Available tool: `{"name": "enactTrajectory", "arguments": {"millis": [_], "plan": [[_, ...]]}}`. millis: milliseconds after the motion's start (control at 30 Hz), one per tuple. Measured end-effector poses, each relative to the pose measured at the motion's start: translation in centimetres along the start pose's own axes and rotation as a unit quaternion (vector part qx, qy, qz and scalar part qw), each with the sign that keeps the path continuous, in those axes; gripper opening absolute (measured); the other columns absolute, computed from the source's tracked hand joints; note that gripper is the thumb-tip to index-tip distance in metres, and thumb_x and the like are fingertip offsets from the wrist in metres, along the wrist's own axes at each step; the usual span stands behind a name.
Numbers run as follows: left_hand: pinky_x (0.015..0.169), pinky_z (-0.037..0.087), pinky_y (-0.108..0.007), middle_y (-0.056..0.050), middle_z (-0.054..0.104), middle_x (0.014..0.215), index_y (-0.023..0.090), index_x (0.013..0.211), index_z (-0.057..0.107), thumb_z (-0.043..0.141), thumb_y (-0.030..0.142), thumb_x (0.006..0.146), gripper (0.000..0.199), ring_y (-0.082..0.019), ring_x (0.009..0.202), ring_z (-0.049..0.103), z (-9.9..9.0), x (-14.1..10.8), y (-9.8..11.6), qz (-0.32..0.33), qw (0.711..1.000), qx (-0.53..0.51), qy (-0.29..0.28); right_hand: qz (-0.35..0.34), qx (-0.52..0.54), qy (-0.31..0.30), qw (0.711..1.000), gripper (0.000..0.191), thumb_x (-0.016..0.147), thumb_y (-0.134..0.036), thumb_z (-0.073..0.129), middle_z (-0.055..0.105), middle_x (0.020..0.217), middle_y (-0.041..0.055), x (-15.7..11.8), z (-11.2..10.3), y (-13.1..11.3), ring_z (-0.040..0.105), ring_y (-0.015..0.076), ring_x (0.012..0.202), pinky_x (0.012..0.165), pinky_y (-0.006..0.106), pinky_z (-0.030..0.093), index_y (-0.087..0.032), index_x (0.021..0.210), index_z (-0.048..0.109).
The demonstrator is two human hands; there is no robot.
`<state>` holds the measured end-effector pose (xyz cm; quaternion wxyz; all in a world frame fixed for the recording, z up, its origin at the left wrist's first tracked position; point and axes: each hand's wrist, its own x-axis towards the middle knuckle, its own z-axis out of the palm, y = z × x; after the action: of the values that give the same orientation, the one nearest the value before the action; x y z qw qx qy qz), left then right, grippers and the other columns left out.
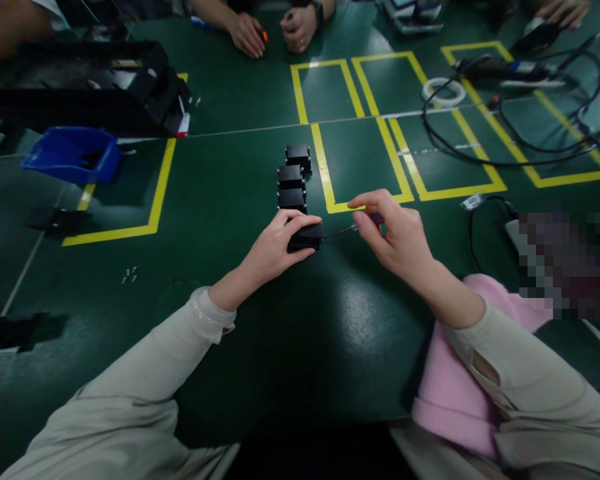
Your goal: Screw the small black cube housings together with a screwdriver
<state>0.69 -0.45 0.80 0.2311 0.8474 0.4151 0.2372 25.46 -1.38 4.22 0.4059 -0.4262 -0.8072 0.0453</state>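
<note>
my left hand [280, 243] is clamped on a black block [306, 237], thumb along its near side and fingers at its far side, over the green bench [280, 320]. my right hand [393, 230] is closed around the handle of what appears to be a slim screwdriver [340, 231], though the grip is partly hidden; the shaft reaches the block's right end. three similar blocks [291, 177] stand in a row just beyond. loose screws [130, 275] lie well apart, to the left; my right sleeve [525, 367] partly covers a pink cloth [455, 393].
</note>
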Motion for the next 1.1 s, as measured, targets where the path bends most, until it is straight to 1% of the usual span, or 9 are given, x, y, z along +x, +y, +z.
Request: {"name": "enactTrajectory", "arguments": {"millis": [100, 200, 300, 433, 533, 633, 733, 933, 1100], "plan": [[0.112, 0.046, -0.043, -0.009, 0.054, 0.132, 0.024, 0.137, 0.055, 0.071, 0.019, 0.089, 0.052, -0.025, 0.127, 0.056, 0.06, -0.03, -0.07, 0.001, 1.000, 0.003, 0.000, 0.000, -0.001, 0.003, 1.000, 0.025, 0.100, -0.030, 0.053, 0.068, 0.072, 0.0020, -0.06, 0.12, 0.13, 0.062, 0.0083, 0.053, 0.053, 0.021, 0.043, -0.010, 0.100, 0.068], [0.113, 0.046, -0.044, -0.008, 0.053, 0.133, 0.025, 0.138, 0.054, 0.071, 0.019, 0.089, 0.052, -0.025, 0.128, 0.056, 0.07, -0.07, -0.05, 0.000, 1.000, 0.006, -0.003, 0.011, 0.009, 0.003, 1.000, 0.021, 0.098, -0.023, 0.052, 0.066, 0.075, 0.0018, -0.15, 0.29, 0.15, 0.063, 0.0088, 0.056, 0.056, 0.021, 0.046, -0.009, 0.105, 0.066], [0.113, 0.046, -0.045, -0.009, 0.053, 0.134, 0.025, 0.138, 0.053, 0.070, 0.019, 0.090, 0.052, -0.025, 0.129, 0.056, 0.06, -0.12, 0.01, -0.001, 1.000, 0.011, -0.006, 0.016, 0.012, 0.004, 1.000, 0.019, 0.095, -0.020, 0.050, 0.062, 0.074, 0.0003, -0.21, 0.40, 0.15, 0.062, 0.0092, 0.058, 0.058, 0.021, 0.047, -0.011, 0.106, 0.063], [0.114, 0.046, -0.045, -0.009, 0.054, 0.135, 0.024, 0.139, 0.052, 0.069, 0.019, 0.090, 0.051, -0.026, 0.130, 0.055, 0.12, -0.17, 0.03, -0.001, 1.000, 0.012, -0.006, 0.027, 0.016, 0.007, 0.999, 0.016, 0.098, -0.028, 0.051, 0.063, 0.073, -0.0013, -0.25, 0.42, 0.30, 0.059, 0.0076, 0.056, 0.056, 0.021, 0.043, -0.016, 0.097, 0.062], [0.115, 0.045, -0.047, -0.010, 0.054, 0.135, 0.023, 0.139, 0.052, 0.069, 0.020, 0.090, 0.051, -0.027, 0.130, 0.055, 0.22, -0.18, -0.01, -0.004, 1.000, 0.012, -0.007, 0.023, 0.017, 0.007, 1.000, 0.018, 0.099, -0.032, 0.054, 0.063, 0.067, -0.0027, -0.24, 0.38, 0.30, 0.057, 0.0067, 0.053, 0.054, 0.020, 0.040, -0.017, 0.094, 0.063], [0.115, 0.045, -0.047, -0.011, 0.053, 0.136, 0.023, 0.140, 0.052, 0.069, 0.020, 0.090, 0.053, -0.027, 0.130, 0.055, 0.29, -0.20, -0.05, -0.006, 1.000, 0.014, -0.007, 0.015, 0.012, 0.009, 1.000, 0.014, 0.097, -0.025, 0.054, 0.061, 0.068, -0.0030, -0.19, 0.35, 0.10, 0.056, 0.0061, 0.053, 0.055, 0.020, 0.041, -0.015, 0.097, 0.064], [0.114, 0.046, -0.047, -0.010, 0.052, 0.135, 0.023, 0.140, 0.052, 0.069, 0.021, 0.090, 0.053, -0.027, 0.130, 0.056, 0.32, -0.22, -0.03, -0.007, 1.000, 0.015, -0.006, 0.019, 0.013, 0.003, 1.000, 0.016, 0.095, -0.022, 0.052, 0.060, 0.072, -0.0021, -0.14, 0.32, -0.03, 0.058, 0.0069, 0.056, 0.058, 0.020, 0.044, -0.014, 0.103, 0.064], [0.114, 0.046, -0.047, -0.011, 0.053, 0.136, 0.023, 0.140, 0.052, 0.069, 0.021, 0.090, 0.053, -0.027, 0.130, 0.055, 0.34, -0.27, -0.04, -0.003, 1.000, 0.018, -0.003, 0.031, 0.013, -0.001, 0.999, 0.020, 0.100, -0.033, 0.052, 0.065, 0.072, -0.0015, -0.20, 0.30, 0.17, 0.059, 0.0073, 0.055, 0.056, 0.021, 0.042, -0.017, 0.096, 0.064], [0.114, 0.046, -0.048, -0.010, 0.054, 0.139, 0.025, 0.140, 0.050, 0.068, 0.020, 0.091, 0.053, -0.027, 0.131, 0.055, 0.34, -0.25, 0.11, -0.004, 1.000, 0.017, -0.006, 0.026, 0.023, -0.006, 0.999, 0.020, 0.096, -0.023, 0.052, 0.064, 0.077, -0.0012, -0.25, 0.33, -0.03, 0.061, 0.0081, 0.060, 0.061, 0.021, 0.046, -0.015, 0.112, 0.062]]}}
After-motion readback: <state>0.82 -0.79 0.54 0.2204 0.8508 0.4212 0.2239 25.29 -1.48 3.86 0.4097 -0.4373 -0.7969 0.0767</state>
